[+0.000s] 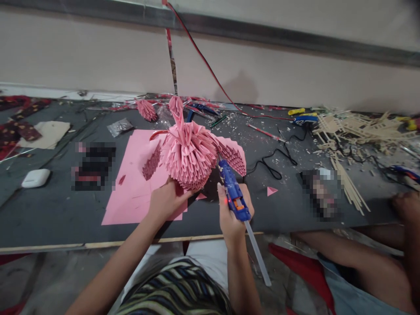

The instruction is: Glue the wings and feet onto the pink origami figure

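Observation:
A pink origami bird (188,151), built from many folded paper pieces, stands over the table with a wing (231,153) spread on its right. My left hand (167,199) grips its near lower side; some fingertips are hidden behind the paper. In my right hand (234,214) is a blue hot glue gun (233,188), its nozzle close against the joint between body and right wing. I cannot tell whether the nozzle touches. A long translucent glue stick (257,253) sticks out of the gun's back. Small folded triangles (272,191) lie nearby.
Pink paper sheets (123,192) lie under the bird. Left are a white earbud case (36,178) and a plastic packet (120,127). A black cord (272,164) loops at right, near thin wooden sticks (349,181) and a wood-strip pile (354,127). Another person's hand (407,210) rests at far right.

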Tool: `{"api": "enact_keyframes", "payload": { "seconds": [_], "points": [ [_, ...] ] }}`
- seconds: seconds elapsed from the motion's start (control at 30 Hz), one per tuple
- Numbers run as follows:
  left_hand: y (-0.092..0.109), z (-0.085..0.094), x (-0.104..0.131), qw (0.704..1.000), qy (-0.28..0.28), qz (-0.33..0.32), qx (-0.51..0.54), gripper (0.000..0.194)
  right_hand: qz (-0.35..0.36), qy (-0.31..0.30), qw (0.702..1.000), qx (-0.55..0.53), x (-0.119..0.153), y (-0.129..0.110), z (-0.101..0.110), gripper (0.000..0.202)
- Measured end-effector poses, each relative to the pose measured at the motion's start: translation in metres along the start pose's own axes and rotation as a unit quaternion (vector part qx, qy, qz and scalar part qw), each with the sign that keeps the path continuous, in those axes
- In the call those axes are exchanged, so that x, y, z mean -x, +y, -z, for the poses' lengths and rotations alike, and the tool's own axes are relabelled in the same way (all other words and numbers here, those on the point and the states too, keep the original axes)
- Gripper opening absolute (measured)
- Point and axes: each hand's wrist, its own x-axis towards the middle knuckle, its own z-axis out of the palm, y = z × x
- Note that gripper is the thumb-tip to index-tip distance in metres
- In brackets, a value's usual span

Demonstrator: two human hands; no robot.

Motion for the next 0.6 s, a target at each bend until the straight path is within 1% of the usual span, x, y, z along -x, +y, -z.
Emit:
{"api": "enact_keyframes", "payload": {
  "seconds": [0.13,0.27,0.4,0.5,0.6],
  "points": [
    [-0.001,0.0,0.0,1.0,0.004,-0.011,0.017,0.082,-0.01,0.012,1.0,0.008,0.013,0.004,0.006,0.023],
    [-0.001,-0.001,0.001,0.998,0.023,-0.026,0.043,0.087,-0.004,0.03,1.0,-0.001,0.023,0.002,0.011,0.02],
    [0.0,-0.001,0.002,0.998,0.028,-0.033,0.046,0.09,0.013,0.031,0.999,-0.024,0.028,-0.012,0.012,0.006],
    [0.002,0.001,0.004,0.998,0.02,-0.035,0.052,0.095,0.028,0.034,0.998,-0.036,0.028,-0.024,0.012,0.005],
    [0.003,0.002,0.007,0.997,0.022,-0.04,0.055,0.093,0.042,0.025,0.998,-0.046,0.026,-0.036,0.011,0.006]
  ]
}}
